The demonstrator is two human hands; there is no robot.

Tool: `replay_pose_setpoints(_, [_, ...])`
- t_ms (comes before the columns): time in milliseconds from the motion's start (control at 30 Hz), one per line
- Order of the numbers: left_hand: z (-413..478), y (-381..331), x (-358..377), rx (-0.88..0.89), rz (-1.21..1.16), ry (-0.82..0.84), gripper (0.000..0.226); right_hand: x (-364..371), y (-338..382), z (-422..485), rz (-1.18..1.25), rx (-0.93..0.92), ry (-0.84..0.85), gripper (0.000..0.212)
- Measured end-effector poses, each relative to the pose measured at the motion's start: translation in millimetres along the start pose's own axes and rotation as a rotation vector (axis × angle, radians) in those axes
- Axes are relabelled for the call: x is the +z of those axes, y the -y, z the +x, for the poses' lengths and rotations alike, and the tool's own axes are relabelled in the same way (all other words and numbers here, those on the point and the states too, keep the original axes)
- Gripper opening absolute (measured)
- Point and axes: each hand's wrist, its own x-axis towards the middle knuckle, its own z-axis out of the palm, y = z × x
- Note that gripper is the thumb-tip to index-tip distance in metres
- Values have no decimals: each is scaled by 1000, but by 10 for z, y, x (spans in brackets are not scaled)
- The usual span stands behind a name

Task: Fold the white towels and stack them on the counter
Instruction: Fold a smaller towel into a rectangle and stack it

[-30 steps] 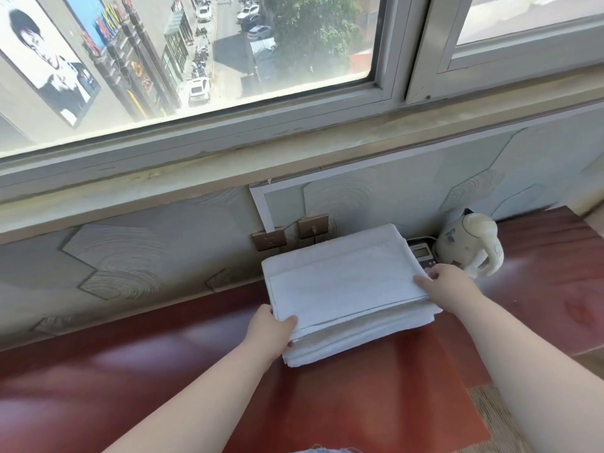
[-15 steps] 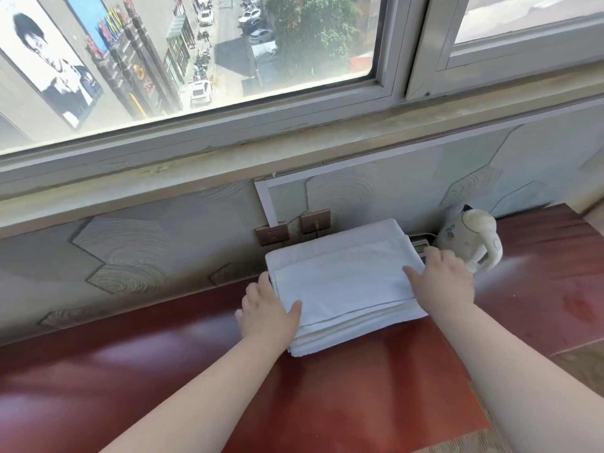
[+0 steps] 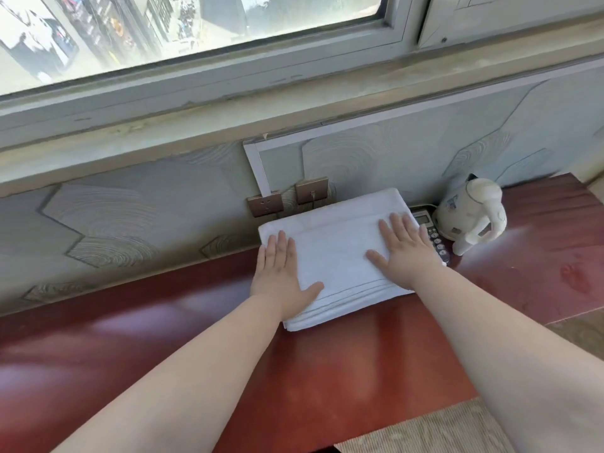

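Stacked flat on the glossy reddish-brown wooden counter [image 3: 327, 371]: a pile of folded white terry towels [image 3: 340, 256], back edge close to the wall, layered folds showing along the near edge. Pressed from above by both hands. Left hand [image 3: 281, 276] laid flat on the pile's left side, fingers straight and together, thumb spread toward the front edge. Right hand [image 3: 405, 253] flat on the right side, fingers straight and slightly fanned, thumb pointing inward. No grasp by either, only palms down on the cloth, bare forearms reaching in from below.

Just beside the pile on the right, partly behind the right hand in view: a dark desk telephone [image 3: 433, 235] with a small grey display and round buttons. Near it, further right, a cream-white plastic electric kettle [image 3: 470, 214] with a curved handle, upright on the counter.

On the wall behind the pile, two bronze-coloured socket plates [image 3: 265, 206] side by side, set in pale grey-green wall panelling [image 3: 130, 217] with ringed hexagon patterns. Higher up, a worn sill and an aluminium-framed window [image 3: 196, 27], street blurred beyond the glass. At bottom right, a patch of beige ribbed carpet [image 3: 441, 429].
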Motion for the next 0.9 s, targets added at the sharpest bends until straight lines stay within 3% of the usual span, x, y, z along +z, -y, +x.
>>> replay_pose_setpoints(133, [-79, -64, 64, 198, 41, -9, 89, 47, 390, -107, 10, -194, -69, 85])
replay_pose_setpoints(200, [-128, -46, 88, 134, 13, 37, 91, 116, 437, -194, 6, -227, -20, 83])
replay_pose_setpoints(367, [-300, 115, 5, -11, 16, 88, 101, 57, 527, -302, 17, -107, 39, 88])
replay_pose_setpoints(667, [-785, 897, -277, -189, -92, -36, 96, -36, 1520, -382, 15, -291, 91, 79])
replay_pose_setpoints(900, [-1678, 1972, -344, -424, -186, -79, 75, -15, 2634, -509, 45, -500, -3, 66])
